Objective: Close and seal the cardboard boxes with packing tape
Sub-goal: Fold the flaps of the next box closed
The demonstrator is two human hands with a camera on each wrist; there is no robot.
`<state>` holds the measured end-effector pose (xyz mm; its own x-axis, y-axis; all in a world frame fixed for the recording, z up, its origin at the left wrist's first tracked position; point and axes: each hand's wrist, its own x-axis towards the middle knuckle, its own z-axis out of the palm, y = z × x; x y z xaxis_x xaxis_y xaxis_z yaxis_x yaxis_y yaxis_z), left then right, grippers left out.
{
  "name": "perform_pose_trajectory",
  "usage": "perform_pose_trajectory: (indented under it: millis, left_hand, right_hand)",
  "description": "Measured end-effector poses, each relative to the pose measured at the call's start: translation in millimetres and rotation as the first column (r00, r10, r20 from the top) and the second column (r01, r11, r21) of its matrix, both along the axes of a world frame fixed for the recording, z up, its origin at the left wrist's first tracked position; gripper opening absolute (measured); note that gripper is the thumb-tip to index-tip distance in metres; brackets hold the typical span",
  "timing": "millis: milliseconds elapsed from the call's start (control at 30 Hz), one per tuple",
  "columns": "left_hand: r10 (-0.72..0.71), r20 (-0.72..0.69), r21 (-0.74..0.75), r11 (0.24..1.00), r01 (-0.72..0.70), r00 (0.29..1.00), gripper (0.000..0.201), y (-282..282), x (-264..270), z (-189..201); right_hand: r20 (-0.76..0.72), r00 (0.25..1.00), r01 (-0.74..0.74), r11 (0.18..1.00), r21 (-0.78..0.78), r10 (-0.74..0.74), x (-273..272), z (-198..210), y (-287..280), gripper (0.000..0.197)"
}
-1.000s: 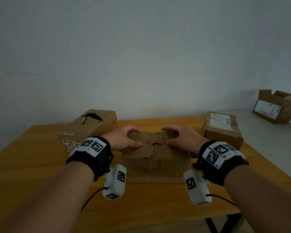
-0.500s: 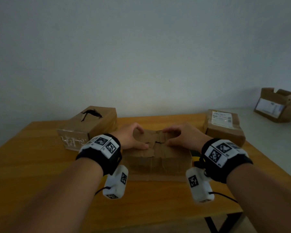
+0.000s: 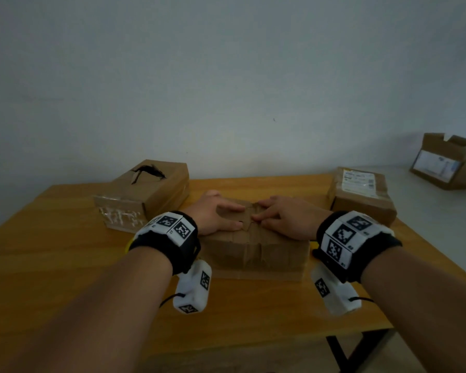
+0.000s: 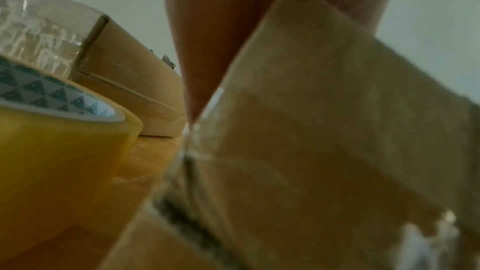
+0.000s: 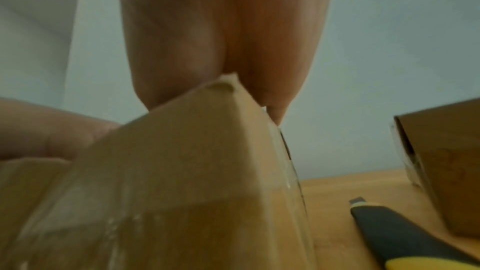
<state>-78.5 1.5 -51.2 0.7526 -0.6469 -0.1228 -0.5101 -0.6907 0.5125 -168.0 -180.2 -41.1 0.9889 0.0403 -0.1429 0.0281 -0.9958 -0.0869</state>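
Both hands lie flat on top of the middle cardboard box (image 3: 253, 246), fingers straight and pressing its torn flaps down — neither hand curls round anything. The left hand (image 3: 215, 215) covers the left half of the top, thumb along the near edge; the right hand (image 3: 283, 218) covers the right half, and the fingertips of the two nearly meet over the ragged seam in the middle. The box sits on the wooden table (image 3: 65, 265), near its centre, just ahead of both wrists.

Going from the left: a long box with a ripped hole in its top (image 3: 148, 195) lies at the back left, its near end covered in wrinkled clear tape. In the left wrist view a roll of yellowish packing tape (image 4: 52, 151) stands on the table just beside the middle box's left end, between it and the long box. Right of the middle box, the right wrist view shows a black-and-yellow utility knife (image 5: 405, 237) lying on the table, close by. Further right stands a closed box with a shipping label (image 3: 361, 197) — and beyond the table, on a pale surface, an open box (image 3: 447, 165).
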Motion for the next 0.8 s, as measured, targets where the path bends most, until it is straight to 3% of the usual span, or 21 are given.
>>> perform_pose_trajectory:
  millis: [200, 300, 400, 533, 667, 800]
  left_hand:
    - [0.036, -0.001, -0.039, 0.999, -0.036, 0.999, 0.045, -1, -5, -2]
    - [0.041, 0.006, -0.063, 0.997, -0.041, 0.999, 0.044, 0, -3, -4]
    - [0.062, 0.019, -0.111, 0.992, -0.060, 0.998, 0.040, -2, -3, -5]
    - [0.081, 0.007, -0.135, 0.988, -0.080, 0.997, 0.044, -2, -3, -8]
    - [0.087, -0.007, -0.075, 0.993, -0.087, 0.996, 0.068, 0, 3, -12]
    - [0.036, 0.075, 0.023, 0.999, -0.038, 0.997, 0.059, -1, 2, -12]
  right_hand:
    - [0.013, 1.000, 0.003, 0.999, -0.054, -0.003, -3, -6, 3, 0.040]
    - [0.128, 0.989, 0.065, 0.992, 0.107, -0.079, -12, -12, -1, 0.046]
    - [0.137, 0.975, 0.139, 0.964, 0.227, -0.173, -16, -20, -3, 0.054]
    - [0.126, 0.975, 0.154, 0.965, 0.212, -0.183, -12, -26, -5, 0.052]
    - [0.102, 0.980, 0.153, 0.976, 0.158, -0.170, -12, -24, -5, 0.049]
    - [0.113, 0.982, 0.141, 0.988, 0.070, -0.148, -13, -23, -3, 0.050]
